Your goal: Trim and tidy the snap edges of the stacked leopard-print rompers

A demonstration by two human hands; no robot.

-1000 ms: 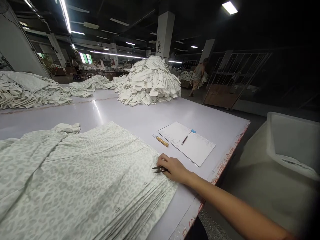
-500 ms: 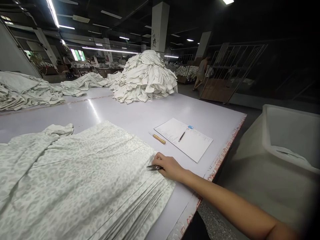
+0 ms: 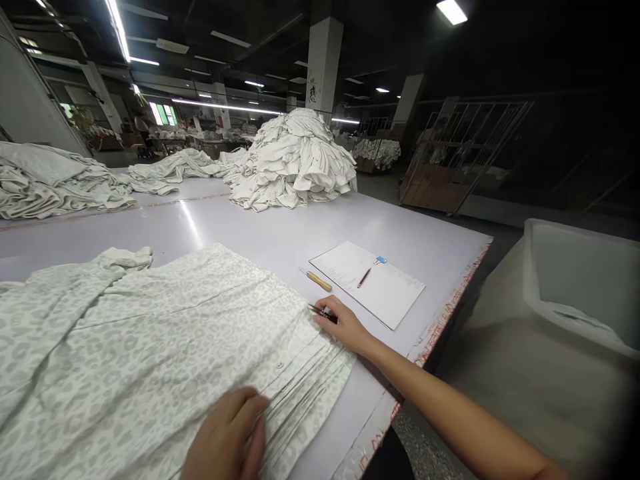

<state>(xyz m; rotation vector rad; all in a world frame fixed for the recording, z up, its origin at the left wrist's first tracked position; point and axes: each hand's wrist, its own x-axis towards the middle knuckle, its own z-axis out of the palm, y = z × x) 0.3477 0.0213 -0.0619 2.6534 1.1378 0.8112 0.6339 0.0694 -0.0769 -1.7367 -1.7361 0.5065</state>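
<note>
- The right hand was closed around small black snips, their blades poking out past the fingertips toward the left of the view; it rested at the far edge of the garment stack.
- The left hand lay open at the near edge of the stack, fingers spread on the fanned layers, gripping nothing.
- The stack sat on a pale table, overhanging nothing on its right side but running out of view at the left and bottom.
- It was pale leopard-print cloth in many thin layers, with small buttons showing on top.
- The cloth looked soft and limp: light layer by layer, with some weight as a whole, and the layers seemed likely to slide on each other. The stepped edge near both hands looked the easiest place to take hold, with a flat palm on top to keep the layers together.
- That stepped edge ran from the right hand down toward the left hand, and the long axis lay the same way; a crumpled end pointed away from the person.
- Beyond the right hand lay a sheet of paper with a blue clip and a pen — a yellow-handled tool sat just beside it.
- A white heap of cloth stood farther along the table, and a white bin stood off to the right.
</note>
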